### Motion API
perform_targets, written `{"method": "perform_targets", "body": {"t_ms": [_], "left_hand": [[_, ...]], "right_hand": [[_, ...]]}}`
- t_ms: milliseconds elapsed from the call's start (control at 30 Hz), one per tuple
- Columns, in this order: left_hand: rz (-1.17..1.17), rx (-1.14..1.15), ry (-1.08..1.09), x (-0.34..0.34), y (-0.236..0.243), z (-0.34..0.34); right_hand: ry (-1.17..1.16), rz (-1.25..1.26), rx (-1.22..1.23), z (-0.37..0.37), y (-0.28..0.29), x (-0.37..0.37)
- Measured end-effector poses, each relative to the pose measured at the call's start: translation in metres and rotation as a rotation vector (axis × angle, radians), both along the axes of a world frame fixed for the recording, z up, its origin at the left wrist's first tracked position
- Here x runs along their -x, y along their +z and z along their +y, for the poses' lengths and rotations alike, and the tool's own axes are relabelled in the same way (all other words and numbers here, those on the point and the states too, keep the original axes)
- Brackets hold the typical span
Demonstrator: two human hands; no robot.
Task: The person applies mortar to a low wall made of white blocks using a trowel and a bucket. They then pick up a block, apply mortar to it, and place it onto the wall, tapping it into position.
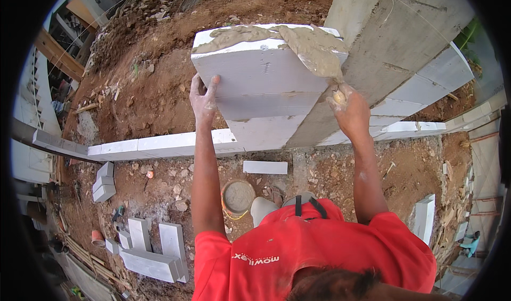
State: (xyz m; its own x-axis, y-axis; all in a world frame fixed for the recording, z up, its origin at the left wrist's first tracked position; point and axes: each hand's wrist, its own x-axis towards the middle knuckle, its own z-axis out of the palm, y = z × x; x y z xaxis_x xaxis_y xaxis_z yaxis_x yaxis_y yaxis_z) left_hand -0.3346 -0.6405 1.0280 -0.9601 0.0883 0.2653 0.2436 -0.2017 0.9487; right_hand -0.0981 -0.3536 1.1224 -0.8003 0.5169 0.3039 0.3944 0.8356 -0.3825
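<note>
At the top of a short stack of white lightweight concrete blocks, my left hand [205, 100] grips the left end of the uppermost block [250, 69]. Its thumb presses on the near face; the other fingers go round the end, partly hidden. Grey mortar [229, 37] lies in an uneven layer along the top of this block. My right hand [349, 111] is wrapped round the handle of a trowel [318, 59]. The mortar-coated blade rests across the block's top right, tilted over its near edge, close to the concrete column.
The grey concrete column [380, 48] stands right of the stack. A low block wall [159, 144] runs both ways. On the near ground are a mortar bucket [238, 197], a loose block [265, 167], more blocks [151, 264], a hammer [389, 169] and rubble.
</note>
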Motion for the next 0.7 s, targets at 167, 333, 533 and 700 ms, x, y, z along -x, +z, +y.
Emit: {"method": "perform_targets", "body": {"t_ms": [167,333,533,700], "left_hand": [[0.008,0.126,0.074,-0.003,-0.005,-0.018],[-0.051,0.315,0.079,-0.035,-0.05,-0.065],[-0.767,0.713,0.283,-0.204,-0.277,-0.16],[-1.345,0.963,0.225,-0.424,-0.448,-0.214]], "right_hand": [[0.024,-0.182,0.074,-0.018,-0.058,-0.036],[0.309,-0.618,0.426,-0.031,-0.195,-0.062],[0.715,-1.164,0.58,-0.128,-0.383,-0.046],[0.635,-1.527,0.909,-0.219,-0.559,-0.032]]}}
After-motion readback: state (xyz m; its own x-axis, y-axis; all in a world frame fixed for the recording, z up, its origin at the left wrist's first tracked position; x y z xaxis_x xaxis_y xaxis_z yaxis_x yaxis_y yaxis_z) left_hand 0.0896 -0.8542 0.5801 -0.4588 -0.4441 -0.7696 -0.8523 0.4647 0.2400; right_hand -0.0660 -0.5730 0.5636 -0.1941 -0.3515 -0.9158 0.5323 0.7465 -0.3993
